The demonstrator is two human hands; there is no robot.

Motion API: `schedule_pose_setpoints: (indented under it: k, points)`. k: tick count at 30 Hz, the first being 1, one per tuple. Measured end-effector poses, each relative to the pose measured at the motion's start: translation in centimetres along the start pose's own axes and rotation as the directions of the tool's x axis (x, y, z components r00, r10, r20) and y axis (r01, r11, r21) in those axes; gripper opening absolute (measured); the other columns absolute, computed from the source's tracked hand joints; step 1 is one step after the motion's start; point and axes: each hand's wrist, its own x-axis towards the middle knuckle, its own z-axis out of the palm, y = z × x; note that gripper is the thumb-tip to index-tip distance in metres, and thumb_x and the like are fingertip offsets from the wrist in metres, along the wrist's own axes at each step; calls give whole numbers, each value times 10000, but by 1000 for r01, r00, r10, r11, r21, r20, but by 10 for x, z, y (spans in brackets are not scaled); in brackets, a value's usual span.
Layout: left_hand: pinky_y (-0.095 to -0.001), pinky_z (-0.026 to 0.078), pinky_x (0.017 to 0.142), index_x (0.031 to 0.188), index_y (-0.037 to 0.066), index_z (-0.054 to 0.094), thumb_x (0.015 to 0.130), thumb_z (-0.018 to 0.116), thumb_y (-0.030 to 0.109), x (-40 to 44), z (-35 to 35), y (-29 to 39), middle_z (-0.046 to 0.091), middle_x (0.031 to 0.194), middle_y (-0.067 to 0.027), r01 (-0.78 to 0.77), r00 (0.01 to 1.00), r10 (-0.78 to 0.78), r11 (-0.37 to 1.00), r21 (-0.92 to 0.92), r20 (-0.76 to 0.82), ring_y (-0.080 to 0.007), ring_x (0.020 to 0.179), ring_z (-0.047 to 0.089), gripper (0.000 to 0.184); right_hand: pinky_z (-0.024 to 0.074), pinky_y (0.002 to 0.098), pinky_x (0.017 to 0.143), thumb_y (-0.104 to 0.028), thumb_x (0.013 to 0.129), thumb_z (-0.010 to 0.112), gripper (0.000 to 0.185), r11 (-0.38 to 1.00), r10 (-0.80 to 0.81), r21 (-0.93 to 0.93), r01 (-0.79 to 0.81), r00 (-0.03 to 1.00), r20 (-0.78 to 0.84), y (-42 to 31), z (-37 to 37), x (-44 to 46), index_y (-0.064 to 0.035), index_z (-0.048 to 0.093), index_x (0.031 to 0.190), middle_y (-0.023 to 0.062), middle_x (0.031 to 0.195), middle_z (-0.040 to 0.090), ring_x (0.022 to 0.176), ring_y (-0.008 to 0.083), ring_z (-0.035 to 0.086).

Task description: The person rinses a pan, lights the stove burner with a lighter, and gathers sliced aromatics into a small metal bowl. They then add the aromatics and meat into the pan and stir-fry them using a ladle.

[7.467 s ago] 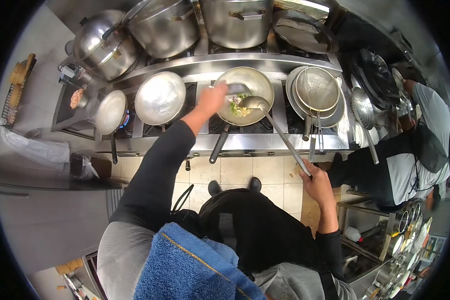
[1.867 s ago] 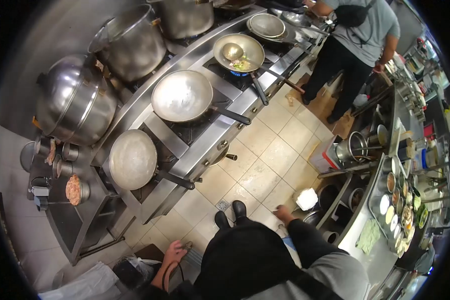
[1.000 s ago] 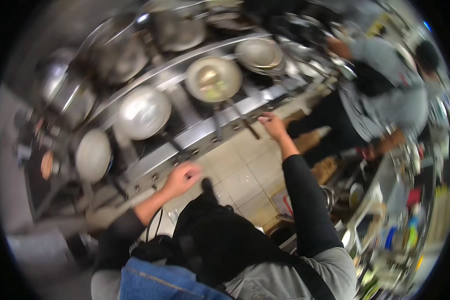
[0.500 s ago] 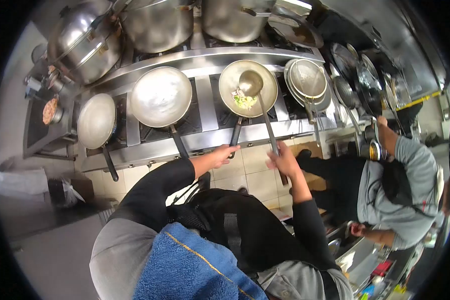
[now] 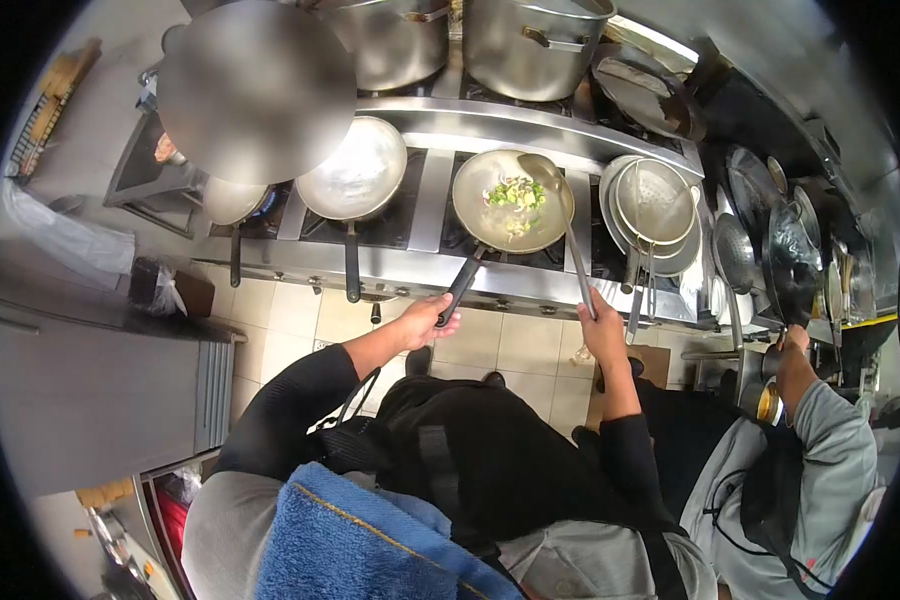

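Note:
My left hand [image 5: 430, 322] is closed around the black handle of a frying pan [image 5: 472, 222] on the stove. Chopped green and pale vegetables [image 5: 515, 194] lie in the middle of that pan. In my right hand [image 5: 606, 332] is the long handle of a metal ladle [image 5: 577, 262]. Its bowl rests near the pan's upper right rim, beside the vegetables.
Left of my pan stand another frying pan [image 5: 355, 165] and a smaller-looking pan [image 5: 232, 200] over a blue flame. Strainers [image 5: 656, 200] sit on the right. Large pots [image 5: 525, 50] line the back. A co-worker [image 5: 750, 470] stands close on my right; a grey blur covers the upper left.
The ladle's bowl has moved from over the vegetables to the pan's right side, and the vegetables look more spread out. My view has shifted left. Both hands keep their grips.

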Motion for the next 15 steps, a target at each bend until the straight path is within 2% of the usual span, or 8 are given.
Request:
schedule_pose_setpoints:
  k: [3, 4, 7, 9, 10, 13, 14, 15]
  points:
    - [-297, 519, 740, 1096, 85, 546, 1017, 481, 357, 11, -9, -8, 566, 879, -17, -93, 995, 97, 989, 114, -25, -119, 756, 556, 291, 517, 391, 812, -219, 909, 630, 442, 991, 129, 23, -133, 983, 134, 6, 25, 2, 35, 564, 1264, 295, 1025, 654, 937, 378, 678]
    - [-282, 504, 706, 1085, 87, 537, 1022, 477, 342, 18, -13, -11, 548, 855, -7, -159, 984, 170, 969, 190, -43, -102, 723, 526, 269, 449, 307, 505, -226, 940, 604, 426, 992, 82, 81, -96, 983, 162, 9, 30, -4, -97, 542, 1341, 29, 650, 531, 540, 119, 500]
    - [-253, 467, 656, 1026, 88, 518, 1019, 490, 289, 7, -8, 3, 512, 820, 8, -213, 968, 240, 942, 258, -78, -84, 686, 473, 203, 427, 293, 490, -224, 942, 599, 440, 970, 126, 177, -168, 966, 224, -18, 30, -36, -86, 532, 1354, 17, 649, 537, 540, 101, 499]
    - [-247, 463, 653, 1020, 83, 518, 1013, 501, 258, 11, -18, 0, 509, 820, 11, -234, 970, 243, 937, 259, -3, -86, 696, 478, 176, 411, 281, 484, -224, 943, 596, 454, 764, 355, 372, -527, 825, 440, -57, 10, -57, -66, 521, 1363, 8, 648, 528, 539, 92, 488]
    - [-247, 463, 653, 1020, 83, 518, 1013, 501, 258, 15, -25, -5, 509, 820, 11, -225, 972, 234, 939, 258, -4, -86, 696, 478, 176, 411, 281, 484, -224, 943, 596, 454, 760, 362, 369, -535, 820, 444, -49, 15, -58, -66, 521, 1363, 8, 648, 528, 539, 92, 488]
    - [-262, 448, 606, 1003, 69, 528, 1006, 503, 283, 10, -20, 3, 509, 758, 5, -207, 978, 209, 956, 209, 13, -91, 626, 471, 216, 410, 294, 491, -202, 941, 591, 464, 999, 54, -8, -54, 988, 146, -5, 27, -38, -31, 507, 1364, 20, 640, 524, 535, 101, 466]
    - [-262, 448, 606, 1003, 69, 528, 1006, 503, 283, 11, -22, 5, 509, 758, 5, -210, 977, 211, 955, 208, 21, -91, 626, 471, 216, 410, 294, 491, -202, 941, 591, 464, 998, 55, -13, -54, 989, 139, -9, 25, -32, -31, 507, 1364, 20, 640, 524, 535, 101, 466]
    - [-260, 435, 592, 1016, 65, 532, 1010, 493, 297, 11, -27, 7, 504, 750, 3, -198, 980, 190, 962, 187, 61, -89, 606, 455, 236, 447, 339, 686, -203, 937, 585, 465, 995, 100, 4, -101, 988, 118, -14, 24, -26, -24, 506, 1359, 157, 865, 582, 774, 242, 556]
